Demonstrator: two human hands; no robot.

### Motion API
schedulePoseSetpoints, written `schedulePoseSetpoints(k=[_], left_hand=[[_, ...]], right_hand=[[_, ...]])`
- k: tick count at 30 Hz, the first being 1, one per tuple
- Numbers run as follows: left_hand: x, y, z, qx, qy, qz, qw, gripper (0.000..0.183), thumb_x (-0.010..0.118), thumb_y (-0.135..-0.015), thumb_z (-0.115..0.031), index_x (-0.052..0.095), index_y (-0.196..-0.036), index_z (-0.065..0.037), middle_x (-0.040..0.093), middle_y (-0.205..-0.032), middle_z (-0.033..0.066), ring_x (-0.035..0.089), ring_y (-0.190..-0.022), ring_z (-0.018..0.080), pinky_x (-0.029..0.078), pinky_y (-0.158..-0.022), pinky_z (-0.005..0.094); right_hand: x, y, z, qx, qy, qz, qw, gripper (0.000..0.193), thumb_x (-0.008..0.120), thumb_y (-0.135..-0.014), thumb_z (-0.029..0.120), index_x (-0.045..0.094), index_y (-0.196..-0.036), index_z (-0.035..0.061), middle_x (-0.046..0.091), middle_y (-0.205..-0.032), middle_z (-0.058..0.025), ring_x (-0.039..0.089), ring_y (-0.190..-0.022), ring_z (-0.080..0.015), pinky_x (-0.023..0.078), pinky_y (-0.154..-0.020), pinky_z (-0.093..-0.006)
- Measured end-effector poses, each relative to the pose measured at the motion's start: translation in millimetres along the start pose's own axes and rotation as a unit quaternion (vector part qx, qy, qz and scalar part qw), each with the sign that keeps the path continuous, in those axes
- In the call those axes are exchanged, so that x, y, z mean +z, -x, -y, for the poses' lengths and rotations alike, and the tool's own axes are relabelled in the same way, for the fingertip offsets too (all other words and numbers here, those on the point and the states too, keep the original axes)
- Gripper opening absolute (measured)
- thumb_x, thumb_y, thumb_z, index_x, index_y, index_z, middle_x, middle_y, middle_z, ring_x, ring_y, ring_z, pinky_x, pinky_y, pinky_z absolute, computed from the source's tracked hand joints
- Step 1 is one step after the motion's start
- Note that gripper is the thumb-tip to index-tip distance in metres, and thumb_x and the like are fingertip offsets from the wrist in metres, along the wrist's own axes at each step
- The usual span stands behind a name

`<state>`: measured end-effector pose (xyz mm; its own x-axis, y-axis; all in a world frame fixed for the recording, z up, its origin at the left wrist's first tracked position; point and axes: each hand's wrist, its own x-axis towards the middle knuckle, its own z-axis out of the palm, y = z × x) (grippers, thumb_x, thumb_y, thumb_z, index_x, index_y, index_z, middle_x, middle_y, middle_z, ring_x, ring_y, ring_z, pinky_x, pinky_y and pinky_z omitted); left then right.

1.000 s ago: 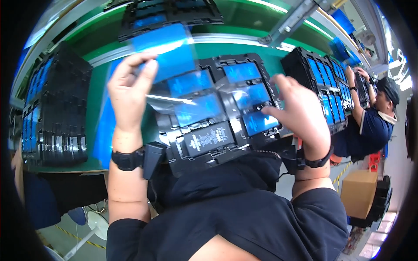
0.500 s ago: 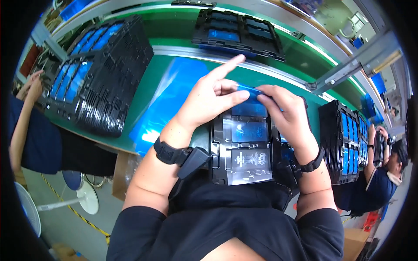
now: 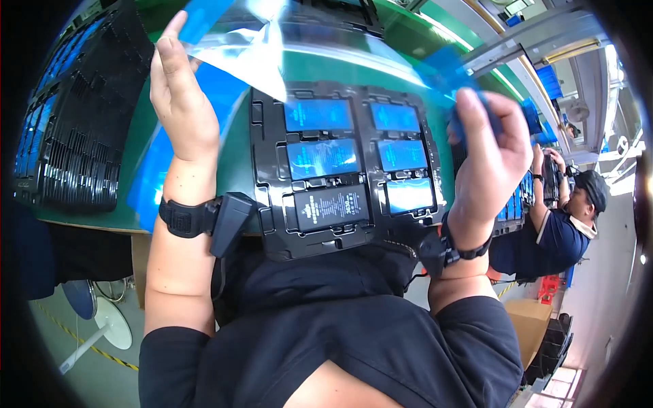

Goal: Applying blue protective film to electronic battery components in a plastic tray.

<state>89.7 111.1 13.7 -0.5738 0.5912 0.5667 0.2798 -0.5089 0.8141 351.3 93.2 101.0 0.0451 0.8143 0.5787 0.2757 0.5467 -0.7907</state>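
Observation:
A black plastic tray [image 3: 272,224] lies in front of me, with flat rectangular battery cells in two columns. Most cells look blue; the lower left battery cell [image 3: 333,207] is dark with pale print, and the lower right one [image 3: 410,195] shines with glare. Above the tray's far side, a clear plastic film [image 3: 272,58] with blue edges spans between my hands. My left hand [image 3: 182,102] seems to pinch its left end, one finger pointing up. My right hand [image 3: 493,136], blurred, has thumb and fingers closed on its blue right end.
Tall stacks of black trays stand at left [image 3: 88,129] and at right, partly behind my right hand. Blue sheets [image 3: 153,166] lie on the green table [image 3: 235,146] beside the tray. A co-worker [image 3: 558,231] works at the right. Metal frame bars [image 3: 524,51] cross the far right.
My hands, close together over the tray before, have moved apart left and right, with the film now spread between them. The whole tray has come into sight, and the view has shifted.

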Motion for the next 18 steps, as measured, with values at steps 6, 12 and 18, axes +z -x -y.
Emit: schedulePoseSetpoints(k=[6, 12, 18], left_hand=[[10.3, 9.0, -6.6, 0.045, -0.011, -0.003, 0.999, 0.061, 0.035, -0.099, -0.047, 0.036, -0.139, -0.001, 0.039, -0.138, 0.0168, 0.042, -0.126, 0.0261, 0.038, -0.103, 0.0401], [7.2, 10.6, -12.7, 0.013, 0.149, 0.043, 0.988, 0.052, 0.042, -0.1, -0.03, 0.034, -0.139, 0.003, 0.042, -0.137, 0.0118, 0.037, -0.126, 0.0154, 0.026, -0.106, 0.0269], [9.1, 5.2, 2.9, 0.073, 0.068, 0.014, 0.995, 0.05, 0.041, -0.1, -0.028, 0.035, -0.136, 0.007, 0.042, -0.136, 0.0126, 0.041, -0.124, 0.0173, 0.03, -0.104, 0.0273]], right_hand=[[4.7, 46.9, 11.4, 0.116, 0.061, 0.122, 0.984, 0.014, 0.073, -0.08, 0.009, 0.063, -0.082, 0.0003, 0.061, -0.077, -0.0012, 0.053, -0.07, -0.0059, 0.043, -0.063, -0.0207], [17.0, 69.6, -3.3, 0.227, 0.081, 0.281, 0.929, 0.017, 0.07, -0.083, 0.017, 0.061, -0.082, 0.0027, 0.061, -0.072, -0.0026, 0.054, -0.066, -0.0078, 0.043, -0.062, -0.0236], [28.4, 69.9, -3.2, 0.146, 0.165, 0.355, 0.909, 0.013, 0.069, -0.083, 0.012, 0.061, -0.083, 0.0014, 0.059, -0.071, -0.0002, 0.052, -0.065, -0.0051, 0.041, -0.06, -0.0208]])
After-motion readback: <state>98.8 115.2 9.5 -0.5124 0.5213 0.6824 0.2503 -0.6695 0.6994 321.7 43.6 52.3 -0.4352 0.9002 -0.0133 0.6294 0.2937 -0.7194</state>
